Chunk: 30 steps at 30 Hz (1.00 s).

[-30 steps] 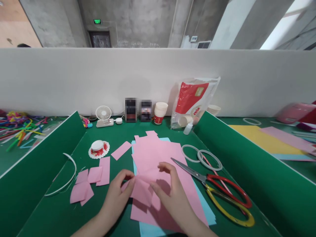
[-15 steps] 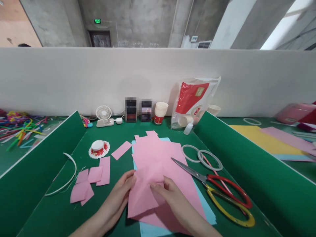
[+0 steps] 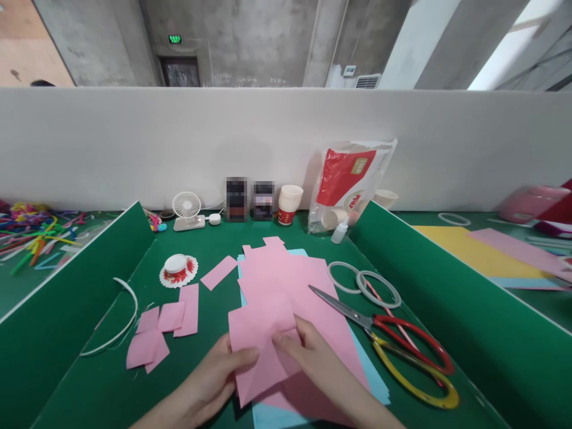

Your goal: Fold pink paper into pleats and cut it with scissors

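Observation:
A piece of pink paper (image 3: 259,333) is held up between both hands, slightly bent. My left hand (image 3: 223,372) grips its left edge, thumb on the front and fingers behind. At the right edge, my right hand (image 3: 313,354) pinches the paper between thumb and curled fingers. Beneath it lies a larger pink sheet (image 3: 299,274) on top of light blue sheets (image 3: 378,384). Scissors (image 3: 369,325) with one red and one yellow handle rest at the right, partly over the sheets. Small cut pink pieces (image 3: 187,310) lie to the left.
Rolls of tape (image 3: 379,290) lie behind the scissors. A red and white paper piece (image 3: 177,271), a small fan (image 3: 186,208), a stack of paper cups (image 3: 289,205), a small bottle (image 3: 339,232) and a plastic bag (image 3: 351,185) stand farther back. Green partitions (image 3: 424,292) flank the work area.
My left hand has shifted its hold, its thumb now lying across the front of the paper. The paper's left side has tilted and moved slightly left. My right hand keeps its pinch.

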### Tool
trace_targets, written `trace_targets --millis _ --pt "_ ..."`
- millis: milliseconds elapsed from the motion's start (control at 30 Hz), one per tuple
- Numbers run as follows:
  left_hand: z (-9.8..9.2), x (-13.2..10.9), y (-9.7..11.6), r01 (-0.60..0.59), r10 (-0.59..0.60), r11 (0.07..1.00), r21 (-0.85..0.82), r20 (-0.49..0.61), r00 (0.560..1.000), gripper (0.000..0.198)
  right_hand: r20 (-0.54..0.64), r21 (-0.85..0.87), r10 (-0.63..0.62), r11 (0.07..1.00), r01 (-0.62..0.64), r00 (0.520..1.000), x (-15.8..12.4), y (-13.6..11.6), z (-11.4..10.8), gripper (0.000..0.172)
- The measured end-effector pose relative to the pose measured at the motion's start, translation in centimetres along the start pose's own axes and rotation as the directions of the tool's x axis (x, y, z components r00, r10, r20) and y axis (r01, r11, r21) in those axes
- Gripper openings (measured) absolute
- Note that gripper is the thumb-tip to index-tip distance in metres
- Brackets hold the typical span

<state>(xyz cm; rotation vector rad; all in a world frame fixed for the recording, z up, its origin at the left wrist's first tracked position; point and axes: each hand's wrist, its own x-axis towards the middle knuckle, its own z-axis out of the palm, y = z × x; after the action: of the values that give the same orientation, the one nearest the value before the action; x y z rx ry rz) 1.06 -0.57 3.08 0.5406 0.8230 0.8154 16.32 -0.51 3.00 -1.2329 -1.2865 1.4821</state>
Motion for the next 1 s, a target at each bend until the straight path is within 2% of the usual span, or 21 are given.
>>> trace_targets --millis 100,167,233,267,367,467,533,633,767,933,1000 --pt "0.1 0.1 -0.1 -0.027 0.027 1.000 0.012 0.005 1.000 0.030 -0.056 -0.033 -0.083 0.996 0.081 0.995 0.2 0.6 0.3 0.019" --pt "0.0 0.2 -0.3 -0.036 0.036 0.999 0.014 -0.004 0.999 0.026 -0.166 -0.112 -0.146 0.985 0.129 0.975 0.3 1.3 0.5 0.029" --pt "0.0 0.2 -0.4 -0.046 0.046 0.999 0.011 -0.033 0.998 0.020 -0.266 -0.282 -0.298 0.934 0.221 0.917 0.3 2.0 0.7 0.035" --pt "0.0 0.3 -0.5 -0.052 0.052 0.999 0.008 -0.049 0.997 0.017 -0.275 -0.391 -0.397 0.878 0.276 0.876 0.3 2.3 0.8 0.034" --pt "0.1 0.2 -0.4 -0.077 0.076 0.997 -0.007 -0.086 0.993 0.008 -0.149 -0.655 -0.616 0.648 0.390 0.773 0.1 2.8 0.9 0.025" --pt "0.2 0.1 -0.4 -0.082 0.080 0.997 -0.011 -0.089 0.993 0.003 -0.035 -0.748 -0.669 0.510 0.424 0.742 0.1 2.9 0.9 0.025" --pt "0.3 0.0 -0.4 -0.066 0.065 0.998 -0.010 -0.079 0.995 0.005 0.001 -0.755 -0.678 0.481 0.445 0.735 0.2 3.0 0.8 0.027" --pt "0.3 -0.1 -0.4 -0.051 0.050 0.999 -0.011 -0.069 0.996 0.005 0.023 -0.744 -0.670 0.484 0.460 0.742 0.3 3.0 0.8 0.027" --pt "0.3 -0.1 -0.5 -0.053 0.052 0.999 -0.011 -0.080 0.995 0.005 0.016 -0.724 -0.621 0.533 0.438 0.783 0.2 2.6 0.8 0.023" --pt "-0.1 -0.1 -0.5 -0.036 0.035 0.999 -0.011 -0.085 0.996 0.015 -0.058 -0.693 -0.574 0.612 0.380 0.817 0.0 2.2 1.0 0.022" --pt "-0.1 -0.1 -0.5 -0.037 0.036 0.999 -0.013 -0.072 0.997 0.018 -0.041 -0.675 -0.556 0.628 0.387 0.830 0.0 2.0 1.0 0.017"
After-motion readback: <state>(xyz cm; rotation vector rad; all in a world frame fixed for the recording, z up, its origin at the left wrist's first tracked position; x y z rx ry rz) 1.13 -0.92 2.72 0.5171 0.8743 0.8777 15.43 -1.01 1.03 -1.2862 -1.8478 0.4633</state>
